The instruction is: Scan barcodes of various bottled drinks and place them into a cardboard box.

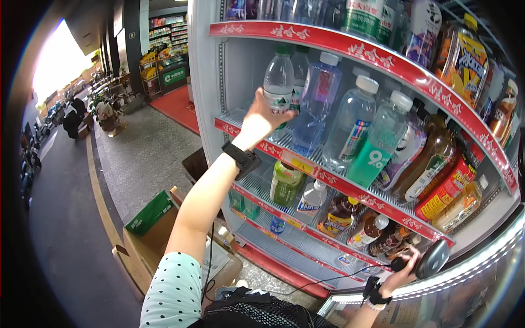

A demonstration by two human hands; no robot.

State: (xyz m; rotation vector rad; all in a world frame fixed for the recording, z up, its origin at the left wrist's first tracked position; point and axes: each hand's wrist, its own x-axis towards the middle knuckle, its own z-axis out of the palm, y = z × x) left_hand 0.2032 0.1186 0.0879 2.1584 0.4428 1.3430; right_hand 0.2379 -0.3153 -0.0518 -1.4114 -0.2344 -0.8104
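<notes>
Grips upright water bottle with nearer left hand; long axis 12 to 6, lying at 1 o'clock. Clasps black handle with right hand, well apart.

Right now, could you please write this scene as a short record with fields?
place: white drinks fridge, door open, red-edged wire shelves
left hand: touches clear plastic water bottle with green label; grip unclear
right hand: closed on black door handle
beside bottle: clear plastic bottle with blue label, white cap
floor: brown cardboard boxes
</notes>
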